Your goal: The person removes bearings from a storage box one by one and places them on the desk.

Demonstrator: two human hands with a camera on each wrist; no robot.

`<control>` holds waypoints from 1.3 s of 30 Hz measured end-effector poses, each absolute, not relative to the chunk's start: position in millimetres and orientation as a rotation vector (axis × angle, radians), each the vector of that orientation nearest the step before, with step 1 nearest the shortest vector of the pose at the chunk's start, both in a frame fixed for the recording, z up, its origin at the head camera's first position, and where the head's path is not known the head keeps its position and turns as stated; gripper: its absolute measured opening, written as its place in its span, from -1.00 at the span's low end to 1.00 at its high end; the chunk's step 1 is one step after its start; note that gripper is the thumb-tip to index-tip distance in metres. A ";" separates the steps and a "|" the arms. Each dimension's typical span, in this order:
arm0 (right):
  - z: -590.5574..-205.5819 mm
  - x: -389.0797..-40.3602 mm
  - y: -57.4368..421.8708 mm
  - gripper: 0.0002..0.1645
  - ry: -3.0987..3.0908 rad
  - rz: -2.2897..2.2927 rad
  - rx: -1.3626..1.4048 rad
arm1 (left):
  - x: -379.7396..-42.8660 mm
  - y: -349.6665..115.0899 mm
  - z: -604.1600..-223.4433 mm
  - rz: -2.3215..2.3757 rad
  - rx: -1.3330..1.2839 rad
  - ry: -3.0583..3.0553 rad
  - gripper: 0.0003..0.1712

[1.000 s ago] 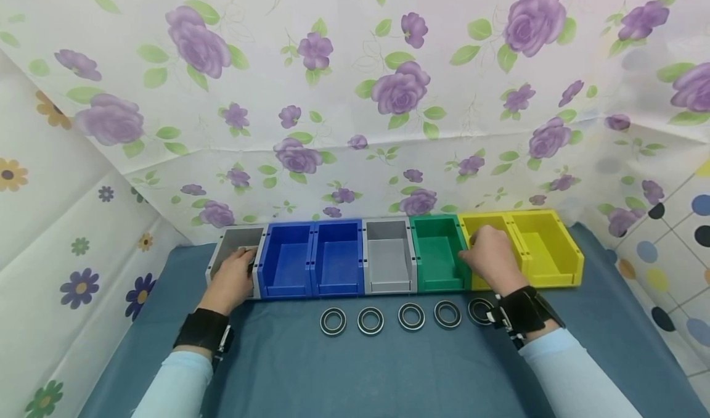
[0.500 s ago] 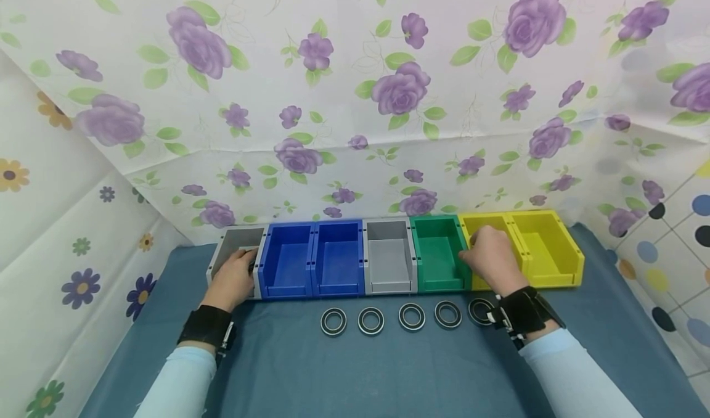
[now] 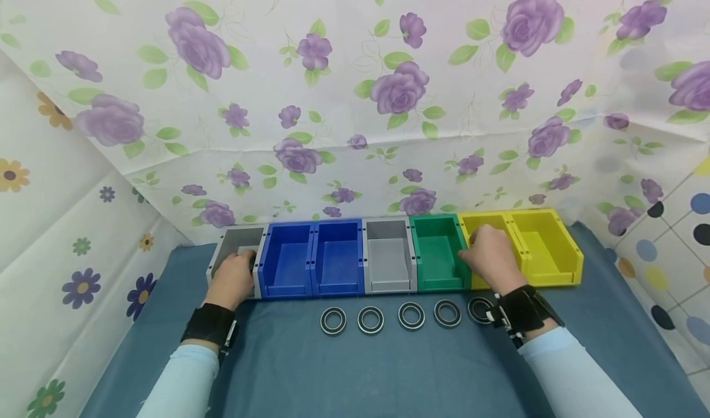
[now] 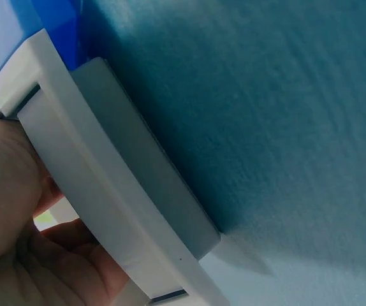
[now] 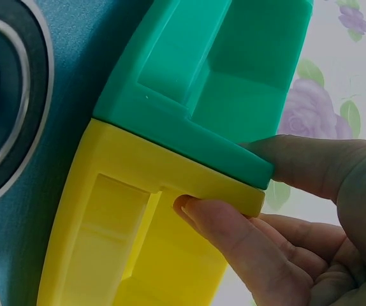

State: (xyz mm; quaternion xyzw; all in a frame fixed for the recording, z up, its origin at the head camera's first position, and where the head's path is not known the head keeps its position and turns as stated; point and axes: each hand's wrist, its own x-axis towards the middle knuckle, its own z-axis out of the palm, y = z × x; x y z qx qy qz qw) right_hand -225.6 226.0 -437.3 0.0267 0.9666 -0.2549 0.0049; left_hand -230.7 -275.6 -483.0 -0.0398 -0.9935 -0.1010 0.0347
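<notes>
My left hand point(image 3: 232, 277) reaches into the grey bin point(image 3: 216, 251) at the row's left end. In the left wrist view, the bin's front wall point(image 4: 100, 172) hides its fingertips. A small dark patch point(image 3: 252, 260) shows beside those fingers in the head view; what it is cannot be told. My right hand point(image 3: 490, 258) pinches the walls where the green bin point(image 3: 438, 245) and the left yellow bin point(image 5: 87, 210) meet. Its thumb lies on the green side, a finger on the yellow. Several black-and-silver ring bearings, including the middle bearing point(image 3: 412, 316), lie in front.
Two blue bins, the left point(image 3: 288, 251) and the right point(image 3: 337, 251), a second grey bin point(image 3: 388, 251) and another yellow bin point(image 3: 546, 245) complete the row. It stands on blue cloth point(image 3: 355, 375) against a flowered backdrop point(image 3: 344, 97).
My left hand's fingers have drawn slightly back toward me inside the grey bin, and the left forearm has shifted a little right. The right hand and the bearings stay put.
</notes>
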 end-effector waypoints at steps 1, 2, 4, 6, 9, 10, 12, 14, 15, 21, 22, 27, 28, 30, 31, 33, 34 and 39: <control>-437.4 -225.5 225.7 -0.66 3.025 -0.799 0.084 | -230.3 -275.2 -482.2 -0.311 -0.116 -3.063 -0.59; -437.7 -225.6 225.5 -0.66 3.024 -0.800 0.083 | -229.9 -275.0 -481.6 -0.310 -0.109 -3.068 -0.58; -438.1 -225.8 225.2 -0.66 3.024 -0.803 0.080 | -229.1 -274.5 -480.4 -0.312 -0.097 -3.072 -0.58; -438.7 -226.2 224.7 -0.65 3.029 -0.807 0.079 | -228.5 -274.4 -479.6 -0.314 -0.088 -3.065 -0.58; -439.3 -226.6 224.3 -0.62 3.045 -0.810 0.080 | -227.9 -273.7 -478.5 -0.319 -0.077 -3.053 -0.60; -439.4 -226.7 224.3 -0.61 3.049 -0.809 0.081 | -228.0 -273.6 -478.4 -0.318 -0.072 -3.052 -0.60; -439.6 -226.9 224.4 -0.60 3.052 -0.809 0.081 | -227.8 -272.7 -477.7 -0.317 -0.060 -3.063 -0.61; -439.4 -226.8 224.6 -0.60 3.050 -0.808 0.081 | -228.0 -272.3 -477.5 -0.310 -0.046 -3.082 -0.62; -439.4 -226.7 224.7 -0.61 3.046 -0.808 0.081 | -228.1 -271.9 -477.2 -0.306 -0.041 -3.091 -0.62; -439.9 -226.7 224.4 -0.63 3.031 -0.813 0.085 | -227.9 -272.8 -477.5 -0.290 -0.043 -3.106 -0.63; -439.9 -226.6 224.4 -0.62 3.031 -0.813 0.087 | -227.9 -273.6 -478.1 -0.287 -0.053 -3.105 -0.63; -439.7 -226.3 223.7 -0.64 3.025 -0.815 0.086 | -225.8 -277.0 -479.2 -0.291 -0.098 -3.092 -0.60; -439.6 -226.4 223.4 -0.65 3.022 -0.816 0.086 | -224.9 -277.7 -479.6 -0.299 -0.108 -3.084 -0.59; -439.2 -226.2 223.4 -0.65 3.017 -0.815 0.086 | -221.9 -278.8 -479.1 -0.339 -0.107 -3.065 -0.56; -439.0 -226.1 223.4 -0.66 3.014 -0.817 0.088 | -220.1 -279.3 -478.5 -0.366 -0.101 -3.051 -0.54; -438.3 -225.8 223.7 -0.65 3.014 -0.812 0.092 | -216.5 -280.8 -477.8 -0.425 -0.089 -3.012 -0.52; -437.9 -225.6 224.0 -0.65 3.012 -0.812 0.095 | -214.6 -281.3 -477.0 -0.457 -0.082 -2.987 -0.51; -435.9 -225.0 225.4 -0.63 3.019 -0.815 0.093 | -205.5 -283.0 -469.9 -0.555 -0.076 -2.822 -0.49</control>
